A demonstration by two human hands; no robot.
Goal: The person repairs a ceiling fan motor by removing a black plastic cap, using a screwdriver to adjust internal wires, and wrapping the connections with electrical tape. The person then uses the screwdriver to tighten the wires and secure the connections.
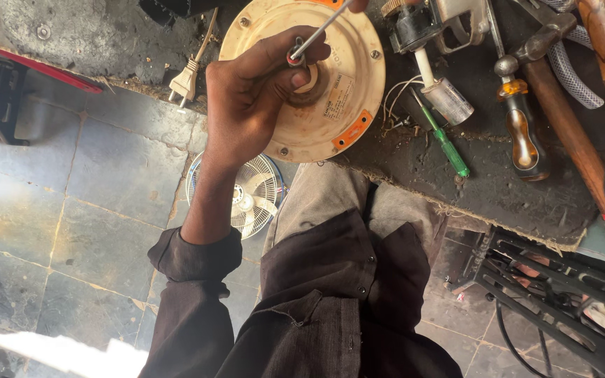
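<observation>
A round cream fan motor housing point(348, 56) with orange tabs lies on the dirty workbench point(498, 189). My left hand point(253, 98) reaches over it, fingers curled at the central hub, and pinches the lower end of a thin metal rod point(320, 31) where a small red piece sits. The rod slants up to the right, to the frame's top edge. Only a fingertip of my right hand point(358, 4) shows there, touching the rod's upper end. My dark sleeve and shirt fill the lower middle.
On the bench lie a white plug point(185, 80), a silver capacitor point(449, 101) with wires, a green screwdriver point(446, 143), a wooden-handled screwdriver point(524, 136), a hammer point(568, 133) and a braided hose point(575, 77). A small fan point(250, 196) stands on the tiled floor; a black metal frame point(554, 280) stands lower right.
</observation>
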